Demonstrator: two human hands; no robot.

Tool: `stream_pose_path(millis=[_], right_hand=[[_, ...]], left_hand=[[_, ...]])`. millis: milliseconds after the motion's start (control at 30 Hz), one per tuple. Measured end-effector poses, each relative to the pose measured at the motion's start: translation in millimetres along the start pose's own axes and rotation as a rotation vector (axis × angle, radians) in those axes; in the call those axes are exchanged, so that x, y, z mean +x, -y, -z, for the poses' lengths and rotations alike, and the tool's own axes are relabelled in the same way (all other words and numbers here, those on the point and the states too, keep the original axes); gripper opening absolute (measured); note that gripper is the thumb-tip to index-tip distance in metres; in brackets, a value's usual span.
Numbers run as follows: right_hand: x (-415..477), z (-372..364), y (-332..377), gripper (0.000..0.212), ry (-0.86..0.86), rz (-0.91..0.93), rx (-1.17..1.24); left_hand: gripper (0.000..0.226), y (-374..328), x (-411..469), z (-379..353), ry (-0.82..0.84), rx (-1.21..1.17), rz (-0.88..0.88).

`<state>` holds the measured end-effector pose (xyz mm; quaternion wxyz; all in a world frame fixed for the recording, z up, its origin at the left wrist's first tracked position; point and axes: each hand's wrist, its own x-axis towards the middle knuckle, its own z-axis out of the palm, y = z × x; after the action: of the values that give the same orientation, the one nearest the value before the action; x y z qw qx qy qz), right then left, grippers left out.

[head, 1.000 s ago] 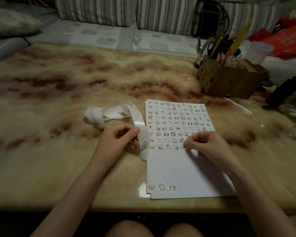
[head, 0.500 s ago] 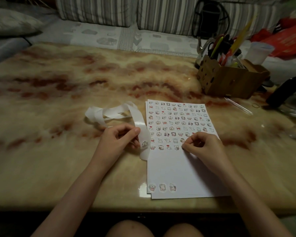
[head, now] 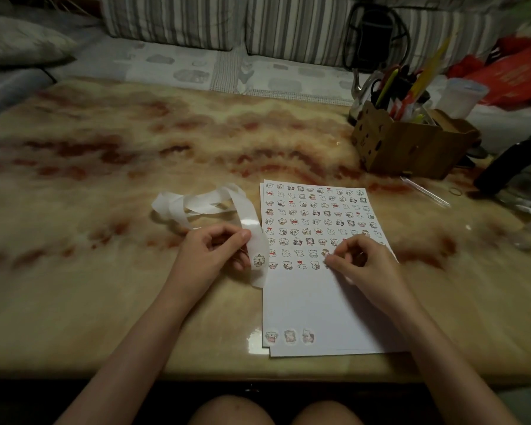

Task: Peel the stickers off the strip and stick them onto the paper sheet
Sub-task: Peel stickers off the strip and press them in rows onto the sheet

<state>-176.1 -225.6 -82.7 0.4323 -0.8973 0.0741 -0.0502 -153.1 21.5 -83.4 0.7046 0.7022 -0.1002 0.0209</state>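
Observation:
A white paper sheet lies on the marble table, its upper half filled with rows of small cartoon stickers. Three larger stickers sit at its lower left corner. A long curly white strip loops to the left of the sheet. My left hand pinches the strip just above one sticker still on it. My right hand rests on the sheet, fingertips pressed down at the end of the lowest sticker row. Whether a sticker lies under those fingertips is hidden.
A brown cardboard box full of pens and scissors stands at the back right. A clear pen and a rubber band lie in front of it. A black object and clear plastic occupy the far right. Sofa cushions line the far edge.
My right hand has slid slightly left along the lowest sticker row, fingertips staying on the sheet. My left hand and the strip have barely moved.

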Motion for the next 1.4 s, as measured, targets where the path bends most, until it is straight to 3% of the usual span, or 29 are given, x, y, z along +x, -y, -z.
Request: stream_pose_path(millis=[233,433,667,933,1100,1400], right_hand=[[-1,-2,1,0.008,-0.025,0.012,-0.072],[-10,-8,22,0.007,-0.122,0.118,0.087],[-25,-43,67,0.013,0.112,0.255,0.325],[-22,-52,68,0.017,0.084,0.213,0.440],[-21,-53,68,0.014,0.068,0.245,0.394],[-23,-54,65,0.011,0.013,0.326,0.301]], left_hand=[[0.010,-2,0,-1,0.007,-0.018,-0.011],[0.010,-4,0,-1,0.001,-0.042,-0.003],[0.009,-6,-1,-1,-0.001,-0.049,-0.010],[0.019,-8,-1,-2,0.023,-0.089,0.019],[0.017,-7,-4,-2,0.102,-0.031,-0.006],[0.013,-9,-5,-2,0.097,0.019,-0.037]])
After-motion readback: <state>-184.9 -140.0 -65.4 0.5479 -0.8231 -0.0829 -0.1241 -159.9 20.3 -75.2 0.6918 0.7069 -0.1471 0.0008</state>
